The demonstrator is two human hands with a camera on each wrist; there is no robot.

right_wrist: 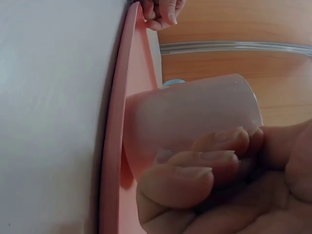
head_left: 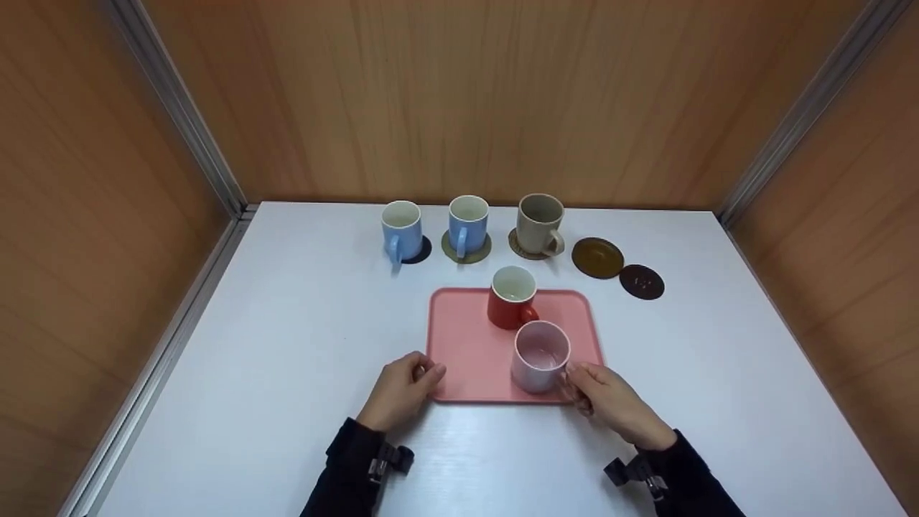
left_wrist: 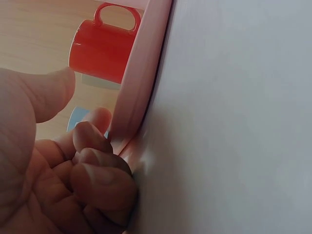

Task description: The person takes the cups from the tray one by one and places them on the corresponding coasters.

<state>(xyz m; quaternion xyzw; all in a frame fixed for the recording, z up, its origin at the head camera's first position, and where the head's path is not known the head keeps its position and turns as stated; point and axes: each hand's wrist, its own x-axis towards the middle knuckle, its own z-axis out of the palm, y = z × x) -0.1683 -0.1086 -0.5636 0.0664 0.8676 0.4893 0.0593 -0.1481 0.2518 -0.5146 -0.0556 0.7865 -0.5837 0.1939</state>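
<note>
On the pink tray [head_left: 467, 352] stand two mugs. My right hand [head_left: 610, 402] grips the handle side of the pale pink mug [head_left: 535, 377], near the tray's front right corner. The right wrist view has the fingers [right_wrist: 175, 187] curled by this mug [right_wrist: 190, 117], its base at the tray surface; the handle is mostly hidden. Behind it is a red mug [head_left: 504, 312] with a pale inside, handle to the right. My left hand [head_left: 402, 391] is at the tray's front left corner, fingers [left_wrist: 102, 183] loosely curled against the edge, thumb apart from them.
Along the back stand two light blue mugs [head_left: 402, 237] and a beige mug [head_left: 535, 233], each on or partly on a coaster. To their right lie a brown coaster [head_left: 597, 257] and a dark one [head_left: 641, 281]. Wooden panels [head_left: 459, 100] enclose the white table [head_left: 287, 345].
</note>
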